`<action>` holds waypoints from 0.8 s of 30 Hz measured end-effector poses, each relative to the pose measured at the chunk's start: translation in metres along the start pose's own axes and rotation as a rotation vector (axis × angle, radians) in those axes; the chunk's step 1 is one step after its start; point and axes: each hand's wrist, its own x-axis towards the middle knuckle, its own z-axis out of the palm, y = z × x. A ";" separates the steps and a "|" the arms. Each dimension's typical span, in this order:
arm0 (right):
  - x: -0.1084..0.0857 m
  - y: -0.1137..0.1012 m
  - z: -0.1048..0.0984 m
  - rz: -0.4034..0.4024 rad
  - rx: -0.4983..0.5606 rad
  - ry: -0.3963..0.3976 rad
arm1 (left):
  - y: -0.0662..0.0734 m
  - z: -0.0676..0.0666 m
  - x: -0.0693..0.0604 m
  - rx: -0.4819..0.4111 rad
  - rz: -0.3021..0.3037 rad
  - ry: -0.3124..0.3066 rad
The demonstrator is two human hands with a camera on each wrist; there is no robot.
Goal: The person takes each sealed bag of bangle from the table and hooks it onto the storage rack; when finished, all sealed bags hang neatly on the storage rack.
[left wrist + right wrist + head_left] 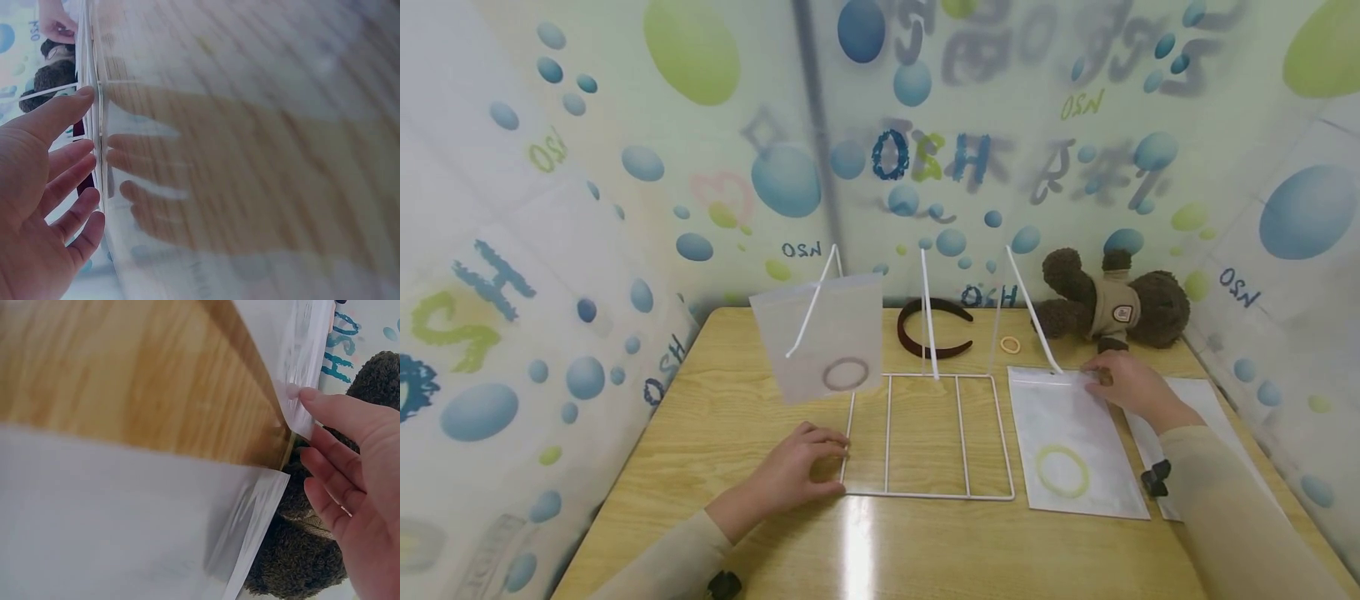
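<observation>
A white wire rack (887, 433) with three upright prongs stands on the table, and my left hand (786, 471) rests at its left edge, fingers relaxed, thumb near the front corner. In the left wrist view the left hand (56, 187) has its fingers spread loosely beside the rack. A pouch with a grey-brown ring (820, 333) hangs on the left prong. My right hand (1135, 387) pinches the top right corner of a white pouch with a yellow-green ring (1060, 450); the right wrist view shows the thumb of the right hand (356, 444) on the pouch's corner (294, 394).
Another white pouch (1202, 425) lies under the right forearm. Behind the rack are a dark brown headband (910, 333) and a small tan ring (1011, 344). A dark plush bear (1112, 300) lies at the back right. Patterned curtains surround the table (715, 417).
</observation>
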 end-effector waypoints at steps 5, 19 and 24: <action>-0.001 0.004 -0.001 -0.002 0.044 0.032 | 0.000 0.000 0.000 -0.007 -0.002 -0.002; -0.003 0.014 -0.007 0.035 0.163 0.073 | -0.001 0.001 0.000 -0.013 -0.009 -0.005; -0.003 0.015 -0.010 0.078 0.162 0.074 | 0.000 0.001 -0.001 -0.014 -0.018 -0.015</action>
